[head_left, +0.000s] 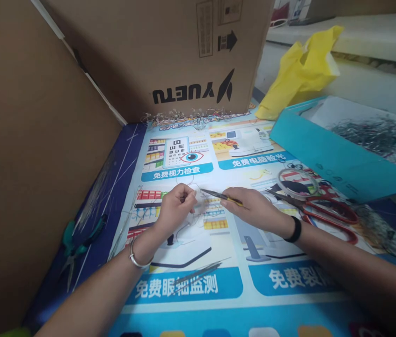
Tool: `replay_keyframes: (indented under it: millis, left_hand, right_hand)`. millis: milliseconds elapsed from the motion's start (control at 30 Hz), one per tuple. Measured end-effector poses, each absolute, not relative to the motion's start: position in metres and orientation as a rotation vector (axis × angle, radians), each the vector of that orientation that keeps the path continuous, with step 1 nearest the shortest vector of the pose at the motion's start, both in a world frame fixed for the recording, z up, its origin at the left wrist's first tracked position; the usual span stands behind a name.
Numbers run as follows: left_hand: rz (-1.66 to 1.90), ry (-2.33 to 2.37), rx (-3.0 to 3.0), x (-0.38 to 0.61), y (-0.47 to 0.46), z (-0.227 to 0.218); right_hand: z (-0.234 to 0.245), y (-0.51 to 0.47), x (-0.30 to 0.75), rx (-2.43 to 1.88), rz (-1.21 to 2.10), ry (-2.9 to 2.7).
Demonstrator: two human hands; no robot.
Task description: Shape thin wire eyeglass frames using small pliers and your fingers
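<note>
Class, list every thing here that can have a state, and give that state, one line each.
Left hand: closed, pinching thin wire.
Right hand: closed on a pointed tool.
Scissors: lying flat, untouched.
Teal box: open, wire bits inside.
Yellow bag: crumpled.
Carton: standing, print upside down.

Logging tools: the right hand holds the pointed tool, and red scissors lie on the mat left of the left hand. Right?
No. In the head view the scissors lie on the mat right of the right hand, not left of the left hand. The right hand does hold the pointed tool.
</note>
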State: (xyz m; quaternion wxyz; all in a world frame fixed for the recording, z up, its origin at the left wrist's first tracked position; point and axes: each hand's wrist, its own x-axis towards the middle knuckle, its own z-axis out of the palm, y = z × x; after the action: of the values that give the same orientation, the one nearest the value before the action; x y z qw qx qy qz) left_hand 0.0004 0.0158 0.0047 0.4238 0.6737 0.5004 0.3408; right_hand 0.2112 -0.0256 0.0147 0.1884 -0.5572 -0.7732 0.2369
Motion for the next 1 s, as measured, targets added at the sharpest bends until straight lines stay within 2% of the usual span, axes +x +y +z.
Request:
replay_keyframes:
  millis: [500, 1000]
  left_hand:
    - [0.929, 1.250, 1.821, -0.0025, 0.0143, -0.0009]
    - [0.927, 1.242, 1.823, -0.0011, 0.0124, 0.0019]
  right_hand:
    - [0.0084, -0.0336, 0.2063, -1.688, 0.363, -2.272]
    - [0.0066, -0.0337, 0.2077, -1.634, 0.388, -2.256]
